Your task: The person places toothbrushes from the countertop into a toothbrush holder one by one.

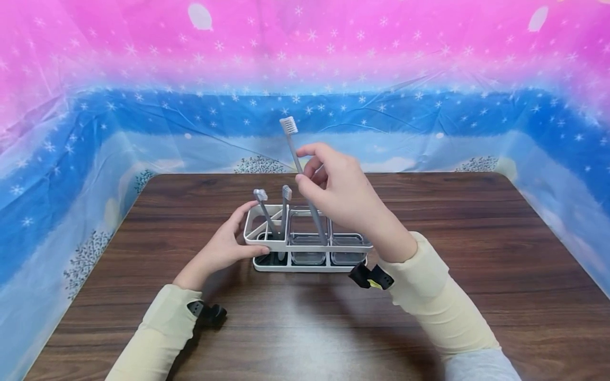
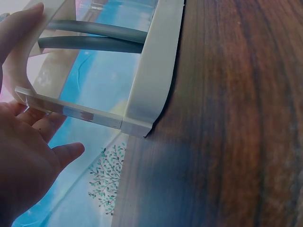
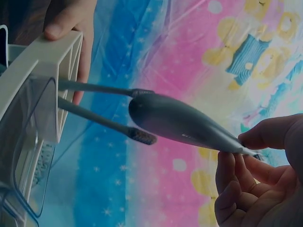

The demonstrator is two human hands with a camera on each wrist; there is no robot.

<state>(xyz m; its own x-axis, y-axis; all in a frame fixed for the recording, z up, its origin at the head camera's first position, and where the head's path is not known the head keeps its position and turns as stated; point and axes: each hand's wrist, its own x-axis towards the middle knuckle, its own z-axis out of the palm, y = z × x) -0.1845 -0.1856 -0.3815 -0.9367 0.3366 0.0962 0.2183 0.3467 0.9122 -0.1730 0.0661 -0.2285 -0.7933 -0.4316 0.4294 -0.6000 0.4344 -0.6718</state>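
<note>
My right hand (image 1: 343,185) pinches a grey toothbrush (image 1: 315,225) near its neck between thumb and fingertips, bristles up. In the head view its handle overlaps the holder's clear cups; the right wrist view shows the rounded handle end free. A white toothbrush holder (image 1: 310,269) stands on the table. At its left end my left hand (image 1: 221,246) grips the upper frame, thumb on the front rim and fingers behind. Two more grey toothbrushes, one leaning left (image 1: 269,219) and one nearly upright (image 1: 284,211), stand in the holder's divided left section.
Two clear cups, one in the middle (image 1: 307,257) and one on the right (image 1: 349,257), sit in the holder. Under everything lies a dark wood table (image 1: 476,254). A pink and blue printed cloth (image 1: 333,111) hangs around the back and sides.
</note>
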